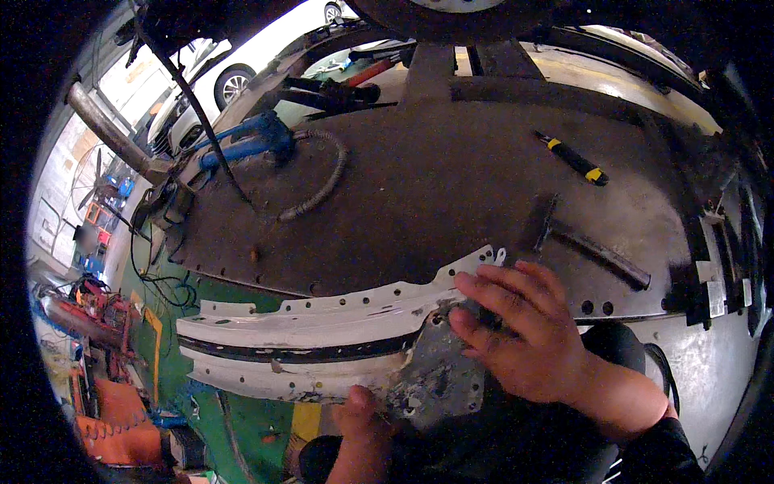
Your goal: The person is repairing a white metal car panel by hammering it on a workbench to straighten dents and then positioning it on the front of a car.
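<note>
A long, curved white sheet-metal car body part (322, 323) reaches across in front of me, with a row of holes along its edge and a dark groove lengthwise. At its right end is a bare grey metal plate (443, 375) with scuffs and holes. My left hand (359, 423) grips the lower edge, thumb on top; its other fingers are hidden beneath. Over the right end, my right hand (524, 331) has its fingers stretched out and somewhat apart. Whether its fingertips touch the metal, I cannot tell.
Beyond the part lies a dark metal platform (427, 185). On it are a hammer (601, 254), a black-and-yellow handled tool (574, 161) and a blue tool (258, 141) with a ribbed hose (343, 173). Red equipment (89, 327) stands left on the green floor; a white car (193, 105) is behind.
</note>
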`<control>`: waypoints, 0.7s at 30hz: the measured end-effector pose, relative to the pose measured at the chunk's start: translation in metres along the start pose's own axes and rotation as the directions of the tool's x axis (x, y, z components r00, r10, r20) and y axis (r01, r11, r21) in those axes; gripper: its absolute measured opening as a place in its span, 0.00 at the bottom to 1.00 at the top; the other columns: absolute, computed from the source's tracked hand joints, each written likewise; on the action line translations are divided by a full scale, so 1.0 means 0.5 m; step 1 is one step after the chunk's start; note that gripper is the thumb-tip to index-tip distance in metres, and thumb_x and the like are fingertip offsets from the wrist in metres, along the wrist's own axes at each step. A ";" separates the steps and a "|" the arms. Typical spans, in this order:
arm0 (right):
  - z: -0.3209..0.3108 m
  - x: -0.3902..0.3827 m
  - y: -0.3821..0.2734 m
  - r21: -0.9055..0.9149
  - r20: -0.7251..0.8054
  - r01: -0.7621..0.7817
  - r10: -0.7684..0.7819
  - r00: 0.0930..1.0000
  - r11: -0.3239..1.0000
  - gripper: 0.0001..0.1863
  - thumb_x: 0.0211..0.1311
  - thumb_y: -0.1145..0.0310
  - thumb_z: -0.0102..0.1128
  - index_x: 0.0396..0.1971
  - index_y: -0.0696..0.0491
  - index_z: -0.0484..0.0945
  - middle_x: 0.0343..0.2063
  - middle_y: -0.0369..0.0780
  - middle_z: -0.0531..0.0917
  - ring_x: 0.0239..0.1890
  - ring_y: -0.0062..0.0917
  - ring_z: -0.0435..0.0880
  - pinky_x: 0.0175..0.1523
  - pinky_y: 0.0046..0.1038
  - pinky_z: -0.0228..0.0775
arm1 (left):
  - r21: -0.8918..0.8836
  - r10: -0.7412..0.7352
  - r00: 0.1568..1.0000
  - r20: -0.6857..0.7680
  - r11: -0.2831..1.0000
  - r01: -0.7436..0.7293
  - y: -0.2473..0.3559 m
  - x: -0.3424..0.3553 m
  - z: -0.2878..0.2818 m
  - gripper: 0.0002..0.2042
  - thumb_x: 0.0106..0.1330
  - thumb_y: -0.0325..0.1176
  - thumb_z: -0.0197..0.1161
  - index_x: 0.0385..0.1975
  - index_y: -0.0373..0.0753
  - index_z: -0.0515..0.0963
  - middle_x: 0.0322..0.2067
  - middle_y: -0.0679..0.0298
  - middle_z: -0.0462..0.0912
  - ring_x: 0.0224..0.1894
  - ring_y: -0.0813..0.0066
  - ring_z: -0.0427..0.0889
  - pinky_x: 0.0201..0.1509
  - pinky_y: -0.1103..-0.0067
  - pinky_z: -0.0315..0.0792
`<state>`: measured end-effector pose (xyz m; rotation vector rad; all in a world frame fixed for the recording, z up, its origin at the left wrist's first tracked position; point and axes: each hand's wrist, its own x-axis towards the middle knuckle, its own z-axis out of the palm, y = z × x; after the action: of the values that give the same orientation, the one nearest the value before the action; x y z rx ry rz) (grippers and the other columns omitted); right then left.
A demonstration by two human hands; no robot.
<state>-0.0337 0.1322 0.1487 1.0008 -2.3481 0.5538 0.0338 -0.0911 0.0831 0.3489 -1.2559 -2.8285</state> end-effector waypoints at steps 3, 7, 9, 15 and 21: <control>0.001 -0.001 0.004 0.050 0.000 -0.002 0.002 1.000 0.999 0.26 0.44 0.64 0.70 0.49 0.46 0.79 0.54 0.43 0.77 0.52 0.39 0.76 0.55 0.43 0.67 | 0.004 0.050 0.998 -0.039 0.999 -0.050 0.011 -0.006 0.018 0.51 0.45 0.57 0.76 0.64 0.31 0.57 0.56 0.49 0.73 0.56 0.51 0.76 0.60 0.58 0.73; -0.004 -0.003 -0.008 0.114 -0.068 -0.048 0.056 0.996 0.992 0.26 0.43 0.65 0.70 0.48 0.45 0.79 0.53 0.41 0.78 0.52 0.40 0.75 0.53 0.43 0.68 | -0.082 0.103 0.988 0.117 0.992 -0.094 0.030 0.006 0.047 0.49 0.46 0.50 0.77 0.64 0.31 0.57 0.57 0.48 0.72 0.58 0.51 0.75 0.62 0.58 0.71; -0.003 -0.004 -0.010 0.157 -0.097 -0.075 0.091 0.991 0.985 0.26 0.41 0.65 0.70 0.47 0.45 0.79 0.52 0.40 0.77 0.52 0.39 0.75 0.53 0.43 0.68 | 0.120 0.030 0.991 0.133 0.992 -0.046 0.046 -0.009 0.038 0.48 0.50 0.55 0.70 0.67 0.34 0.55 0.61 0.48 0.67 0.62 0.48 0.70 0.65 0.55 0.66; -0.016 -0.003 0.000 0.142 -0.199 -0.015 0.043 0.979 0.990 0.22 0.41 0.64 0.72 0.41 0.47 0.80 0.50 0.40 0.80 0.48 0.39 0.77 0.49 0.41 0.70 | 0.181 -0.040 0.999 0.009 0.983 0.038 0.069 -0.023 0.042 0.42 0.47 0.32 0.74 0.63 0.32 0.61 0.57 0.49 0.73 0.59 0.49 0.73 0.65 0.56 0.67; -0.014 0.003 0.002 0.053 -0.327 0.074 -0.053 0.943 0.996 0.16 0.43 0.64 0.71 0.36 0.47 0.81 0.46 0.40 0.83 0.45 0.38 0.80 0.45 0.39 0.71 | 0.140 -0.015 0.995 0.096 0.990 0.001 0.070 -0.009 0.030 0.38 0.46 0.29 0.76 0.60 0.33 0.66 0.54 0.48 0.76 0.54 0.49 0.78 0.56 0.52 0.75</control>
<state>-0.0332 0.1362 0.1549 0.9303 -2.0103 0.7154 0.0328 -0.1032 0.1195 0.2231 -1.4792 -2.8022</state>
